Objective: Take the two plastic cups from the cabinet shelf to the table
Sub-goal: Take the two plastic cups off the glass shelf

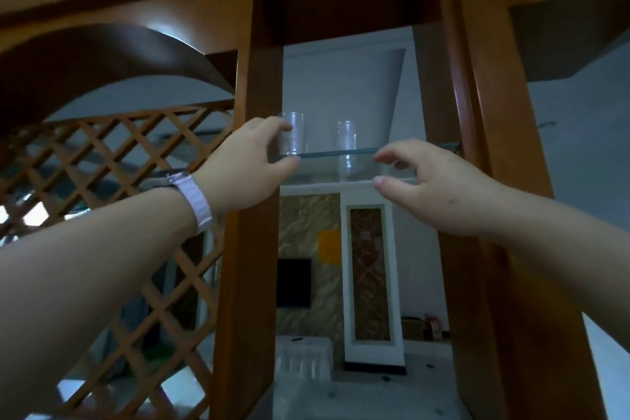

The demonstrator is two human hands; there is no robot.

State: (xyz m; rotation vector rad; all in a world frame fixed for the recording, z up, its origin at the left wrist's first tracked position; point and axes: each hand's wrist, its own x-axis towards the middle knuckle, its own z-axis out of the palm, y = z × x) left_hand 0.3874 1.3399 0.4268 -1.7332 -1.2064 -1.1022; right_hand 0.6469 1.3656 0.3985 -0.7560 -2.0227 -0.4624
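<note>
Two clear plastic cups stand upright on a glass shelf (368, 151) inside a wooden cabinet frame, above eye level. The left cup (295, 135) is right beside the fingertips of my left hand (245, 167), whose fingers and thumb are spread at the cup's left side; whether they touch it I cannot tell. The right cup (347, 143) stands a little further right and lower in view. My right hand (433, 187) hovers to the right of it, fingers curved and apart, holding nothing. A pale watch strap is on my left wrist.
Orange-brown wooden posts (259, 78) flank the shelf opening. A wooden lattice panel (112, 181) fills the left side under an arch. Through the opening I see a room beyond with a dark screen (294, 283) and a white-framed panel (370, 276).
</note>
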